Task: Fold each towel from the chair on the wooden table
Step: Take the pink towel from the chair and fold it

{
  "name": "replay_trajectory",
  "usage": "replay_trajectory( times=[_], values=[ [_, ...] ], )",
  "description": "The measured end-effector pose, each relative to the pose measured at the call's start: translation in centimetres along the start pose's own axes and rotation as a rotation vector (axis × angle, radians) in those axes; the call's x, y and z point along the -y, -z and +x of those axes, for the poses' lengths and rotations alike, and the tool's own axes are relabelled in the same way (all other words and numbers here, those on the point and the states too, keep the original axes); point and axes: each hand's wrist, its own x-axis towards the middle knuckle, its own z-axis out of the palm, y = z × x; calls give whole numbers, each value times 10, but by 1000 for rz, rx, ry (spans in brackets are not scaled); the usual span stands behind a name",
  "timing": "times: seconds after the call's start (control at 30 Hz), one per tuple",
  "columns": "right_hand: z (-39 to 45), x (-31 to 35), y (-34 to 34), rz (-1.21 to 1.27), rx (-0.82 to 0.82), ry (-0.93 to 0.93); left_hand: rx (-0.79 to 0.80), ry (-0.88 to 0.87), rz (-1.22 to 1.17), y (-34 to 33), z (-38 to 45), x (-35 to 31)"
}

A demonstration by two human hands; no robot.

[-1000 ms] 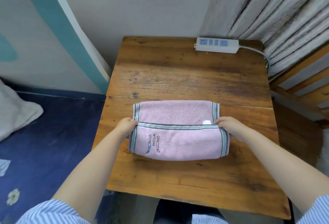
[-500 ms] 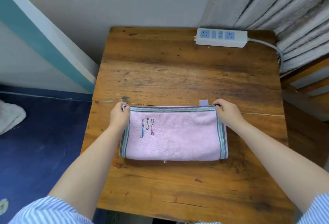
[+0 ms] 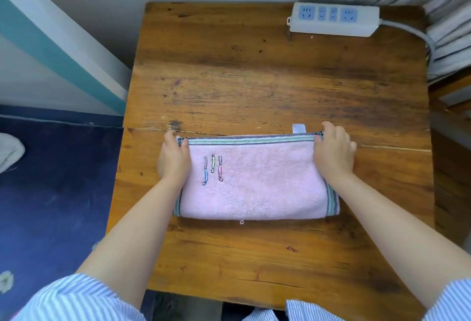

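A pink towel (image 3: pixel 254 183) with striped borders and a small embroidered motif lies folded in a wide rectangle on the near half of the wooden table (image 3: pixel 254 78). My left hand (image 3: pixel 174 160) pinches its far left corner, thumb on top of the striped edge. At the far right corner my right hand (image 3: pixel 332 155) holds the towel the same way, beside a white label tab (image 3: pixel 298 128). Both corners are down on the table.
A white power strip (image 3: pixel 334 18) with its cable lies at the table's far right. Grey folds of fabric (image 3: pixel 433 2) and part of a wooden chair (image 3: pixel 451 91) stand to the right. Dark blue bedding (image 3: pixel 51 193) lies left of the table.
Both hands carried the towel's near edge away from me and laid it on the far edge, halving the towel. The embroidered motif now faces up near the left hand.
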Motion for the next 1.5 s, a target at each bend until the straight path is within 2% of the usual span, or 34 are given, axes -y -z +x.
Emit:
replay_trajectory(
  times=[0.1, 0.2, 0.23, 0.3, 0.37, 0.4, 0.47, 0.57, 0.67, 0.77, 0.87, 1.0, 1.1, 1.17, 1.23, 1.37, 1.5],
  values=[
    [-24, 3, 8, 66, -128, 3, -58, -6, -65, 4, -21, 5],
    [-72, 20, 4, 3, -186, 229, -41, -179, 111, 1, -64, 18],
    [-89, 26, -2, -35, -163, 296, -6, -301, 186, -2, -80, 21],
    [-112, 43, -16, -55, 13, 348, 41, -513, 316, -14, -102, 21],
    [-129, 56, -33, -61, 156, 348, 72, -614, 424, -25, -113, 17],
    [-134, 61, -41, -105, 183, 362, 93, -621, 445, -31, -113, 18],
    [-135, 65, -48, -178, 160, 356, 160, -522, 431, -42, -106, 25],
    [-130, 52, -62, -162, 160, 345, 140, -428, 397, -51, -93, 46],
    [-126, 24, -65, -137, 105, 251, 105, -395, 331, -49, -87, 53],
    [-123, -15, -56, -80, 50, 83, 74, -413, 316, -51, -86, 58],
    [-120, -40, -48, -47, 62, -9, 93, -402, 347, -49, -84, 57],
    [-118, -43, -46, -4, 111, -48, 134, -391, 400, -45, -87, 52],
    [-122, -37, -40, 159, 41, -111, 144, -385, 458, -39, -88, 41],
    [-131, -36, -33, 226, -39, -187, 98, -474, 515, -36, -91, 25],
    [-138, -32, -32, 185, -49, -274, 103, -625, 548, -35, -96, 3],
    [-132, -21, -23, 154, 85, -331, 179, -890, 620, -50, -99, -57],
    [-123, -17, -11, 439, 174, -394, 261, -1029, 668, -71, -105, -114]
  ],
)
